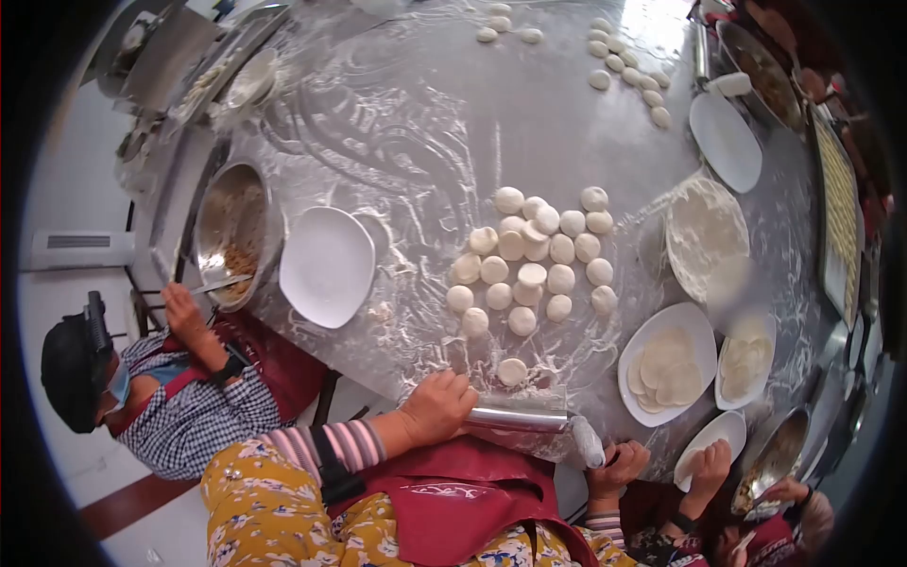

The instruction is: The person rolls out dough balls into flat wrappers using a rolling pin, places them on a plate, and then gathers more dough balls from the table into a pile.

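Note:
A metal rolling pin lies across the near edge of the floury table in front of me. My left hand is closed at its left end, covering the handle there. My right hand is closed around the right end, by a handle that looks wrapped in clear plastic. Just beyond the pin sits a single flattened dough disc. Farther in, a cluster of round dough pieces is spread on the metal, a few overlapping.
Right of me are a plate of rolled wrappers, a flour bowl and a co-worker's hand over a white plate. On the left, another person holds a utensil in a filling bowl near a white plate.

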Action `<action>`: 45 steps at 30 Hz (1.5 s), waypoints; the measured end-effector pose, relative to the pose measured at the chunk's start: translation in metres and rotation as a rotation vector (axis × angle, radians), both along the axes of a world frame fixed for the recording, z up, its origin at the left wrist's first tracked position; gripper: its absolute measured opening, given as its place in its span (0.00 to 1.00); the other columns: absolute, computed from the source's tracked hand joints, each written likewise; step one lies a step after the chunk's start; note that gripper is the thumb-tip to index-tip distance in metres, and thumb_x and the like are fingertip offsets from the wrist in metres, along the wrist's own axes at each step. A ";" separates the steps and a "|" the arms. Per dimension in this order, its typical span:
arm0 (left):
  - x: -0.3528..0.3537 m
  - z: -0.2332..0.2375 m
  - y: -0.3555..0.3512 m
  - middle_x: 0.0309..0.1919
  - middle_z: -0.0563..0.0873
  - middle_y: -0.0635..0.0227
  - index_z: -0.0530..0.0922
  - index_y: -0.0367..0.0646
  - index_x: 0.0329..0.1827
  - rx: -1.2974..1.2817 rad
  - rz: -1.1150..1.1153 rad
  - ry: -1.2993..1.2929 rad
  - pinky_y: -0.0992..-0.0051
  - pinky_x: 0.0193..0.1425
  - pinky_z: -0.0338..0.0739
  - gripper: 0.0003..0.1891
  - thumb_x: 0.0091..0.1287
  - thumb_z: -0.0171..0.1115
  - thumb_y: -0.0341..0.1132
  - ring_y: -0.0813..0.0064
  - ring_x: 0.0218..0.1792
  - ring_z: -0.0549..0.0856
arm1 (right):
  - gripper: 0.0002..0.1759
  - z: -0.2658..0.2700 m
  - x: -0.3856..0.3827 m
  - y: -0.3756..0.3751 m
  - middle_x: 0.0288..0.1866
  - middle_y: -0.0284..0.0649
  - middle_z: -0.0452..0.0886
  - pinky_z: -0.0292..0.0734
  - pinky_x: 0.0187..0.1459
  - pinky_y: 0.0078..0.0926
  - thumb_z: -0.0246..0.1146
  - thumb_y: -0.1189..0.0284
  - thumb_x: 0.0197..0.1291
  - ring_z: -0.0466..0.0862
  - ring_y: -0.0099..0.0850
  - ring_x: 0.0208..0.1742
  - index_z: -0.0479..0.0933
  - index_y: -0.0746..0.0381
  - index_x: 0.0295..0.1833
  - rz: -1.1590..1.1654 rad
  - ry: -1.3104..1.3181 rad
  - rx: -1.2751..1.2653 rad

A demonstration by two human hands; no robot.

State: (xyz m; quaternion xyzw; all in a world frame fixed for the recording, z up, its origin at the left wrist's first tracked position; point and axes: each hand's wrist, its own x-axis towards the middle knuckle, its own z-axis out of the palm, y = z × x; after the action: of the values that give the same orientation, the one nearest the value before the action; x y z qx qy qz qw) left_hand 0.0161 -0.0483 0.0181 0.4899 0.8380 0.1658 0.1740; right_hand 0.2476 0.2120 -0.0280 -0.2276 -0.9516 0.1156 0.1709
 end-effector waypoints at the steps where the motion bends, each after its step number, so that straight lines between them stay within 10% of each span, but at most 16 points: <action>1: 0.001 -0.002 -0.001 0.30 0.72 0.63 0.71 0.45 0.29 -0.004 -0.001 0.012 0.66 0.38 0.70 0.22 0.37 0.72 0.46 0.63 0.35 0.75 | 0.07 -0.002 0.001 0.000 0.35 0.48 0.69 0.66 0.39 0.46 0.57 0.74 0.55 0.70 0.48 0.36 0.66 0.64 0.34 0.010 0.008 -0.014; 15: 0.014 -0.005 -0.010 0.29 0.72 0.60 0.71 0.40 0.31 0.199 -0.041 0.127 0.66 0.39 0.72 0.24 0.46 0.72 0.50 0.61 0.33 0.75 | 0.08 -0.002 0.010 -0.017 0.33 0.47 0.71 0.67 0.38 0.41 0.59 0.72 0.52 0.71 0.46 0.34 0.68 0.64 0.29 -0.075 0.314 0.022; 27: -0.003 0.011 0.024 0.40 0.75 0.54 0.72 0.38 0.39 0.278 0.100 0.047 0.59 0.46 0.74 0.13 0.58 0.63 0.36 0.52 0.44 0.78 | 0.34 0.039 -0.046 -0.053 0.48 0.45 0.72 0.70 0.52 0.32 0.72 0.69 0.48 0.74 0.34 0.50 0.62 0.65 0.56 0.106 0.690 -0.296; 33: -0.023 -0.027 0.056 0.43 0.75 0.54 0.72 0.38 0.41 0.222 -0.050 0.169 0.60 0.47 0.74 0.16 0.53 0.66 0.34 0.53 0.46 0.78 | 0.12 0.042 -0.085 -0.047 0.37 0.39 0.78 0.75 0.39 0.19 0.62 0.78 0.57 0.79 0.22 0.36 0.70 0.64 0.46 0.174 0.567 -0.860; 38: -0.031 -0.019 0.041 0.28 0.81 0.57 0.76 0.38 0.31 0.193 0.267 -0.307 0.65 0.37 0.75 0.11 0.52 0.68 0.33 0.61 0.33 0.82 | 0.08 0.026 -0.081 -0.053 0.21 0.35 0.76 0.73 0.26 0.20 0.64 0.77 0.57 0.79 0.22 0.24 0.70 0.63 0.36 0.104 0.651 -0.573; 45: -0.032 -0.025 0.038 0.28 0.84 0.56 0.80 0.38 0.31 0.219 0.084 -0.278 0.67 0.36 0.76 0.09 0.55 0.66 0.36 0.62 0.32 0.84 | 0.09 0.006 -0.152 -0.035 0.20 0.43 0.75 0.73 0.25 0.32 0.64 0.77 0.55 0.80 0.38 0.23 0.69 0.61 0.38 -0.009 0.733 -0.386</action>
State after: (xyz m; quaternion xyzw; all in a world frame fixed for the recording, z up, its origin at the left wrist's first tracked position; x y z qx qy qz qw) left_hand -0.0160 -0.0099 -0.0072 0.4430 0.8025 0.3292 0.2267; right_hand 0.0952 0.1766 -0.0224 -0.2033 -0.7875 0.3646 0.4533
